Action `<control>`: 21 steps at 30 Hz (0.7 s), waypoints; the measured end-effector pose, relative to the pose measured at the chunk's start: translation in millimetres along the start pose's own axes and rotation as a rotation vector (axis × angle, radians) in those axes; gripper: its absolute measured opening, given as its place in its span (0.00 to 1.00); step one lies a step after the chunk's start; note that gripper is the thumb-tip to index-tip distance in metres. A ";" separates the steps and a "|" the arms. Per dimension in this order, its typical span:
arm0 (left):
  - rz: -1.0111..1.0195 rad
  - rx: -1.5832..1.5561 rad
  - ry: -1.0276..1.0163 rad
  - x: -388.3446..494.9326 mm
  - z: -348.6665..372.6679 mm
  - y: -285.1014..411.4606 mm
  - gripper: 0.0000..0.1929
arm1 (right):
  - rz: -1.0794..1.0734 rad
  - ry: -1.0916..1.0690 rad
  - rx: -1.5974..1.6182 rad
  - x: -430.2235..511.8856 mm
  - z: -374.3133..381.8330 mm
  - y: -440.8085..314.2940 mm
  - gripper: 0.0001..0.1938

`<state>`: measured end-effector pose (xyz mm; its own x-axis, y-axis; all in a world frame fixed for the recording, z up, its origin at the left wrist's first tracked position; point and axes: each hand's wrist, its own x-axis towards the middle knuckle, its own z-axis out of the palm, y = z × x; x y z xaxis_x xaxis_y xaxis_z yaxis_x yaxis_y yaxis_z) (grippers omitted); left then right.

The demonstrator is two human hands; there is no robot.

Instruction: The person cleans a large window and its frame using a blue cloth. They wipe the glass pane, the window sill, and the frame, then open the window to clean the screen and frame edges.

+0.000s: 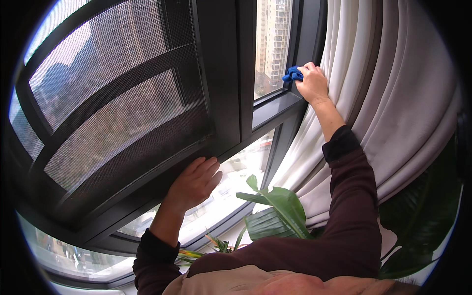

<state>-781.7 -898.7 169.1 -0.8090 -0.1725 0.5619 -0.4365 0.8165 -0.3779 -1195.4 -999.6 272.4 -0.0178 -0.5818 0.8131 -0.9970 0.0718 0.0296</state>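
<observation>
A crumpled blue cloth is bunched in my right hand, at the right side of a dark window frame. Part of the cloth overlaps the edge of the narrow glass pane; my palm hides the rest. My left hand rests with fingers extended against the lower rail of the dark screened sash. It holds nothing. Above that hand spreads the mesh insect screen, with more frame bars behind it.
Pale curtains hang close beside my right forearm. Broad green plant leaves rise below, between my arms, and a thin-leaved plant grows near my left sleeve. Darker large leaves stand at the far right. Tall buildings show outside.
</observation>
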 end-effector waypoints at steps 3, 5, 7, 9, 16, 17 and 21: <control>-0.002 -0.002 0.003 -0.9 -0.7 -0.3 0.09 | -0.122 -0.006 -0.201 3.8 5.4 -15.5 0.12; -0.005 -0.013 0.004 -0.3 -2.3 0.5 0.09 | -0.095 -0.262 -0.368 2.6 15.1 -30.2 0.10; -0.016 -0.049 0.000 1.2 -3.8 0.8 0.09 | -0.057 -0.545 -0.456 4.2 24.9 -40.6 0.14; -0.001 -0.027 0.003 3.7 -4.3 1.8 0.09 | -0.002 -0.682 -0.440 8.5 29.4 -40.5 0.15; -0.022 -0.094 0.096 7.2 -7.6 0.7 0.10 | -0.094 -0.990 -0.519 30.9 23.6 -37.5 0.16; -0.013 -0.081 0.083 7.2 -7.7 0.3 0.09 | -0.071 -1.014 -0.539 30.7 18.6 -38.8 0.16; -0.014 -0.109 0.080 7.1 -3.7 -0.7 0.09 | 0.031 -0.970 -0.481 23.8 -17.2 -26.0 0.15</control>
<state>-785.7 -898.4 176.1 -0.7673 -0.1437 0.6250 -0.3990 0.8699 -0.2898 -1168.6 -1001.4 301.0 -0.3053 -0.9521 0.0171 -0.8646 0.2847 0.4140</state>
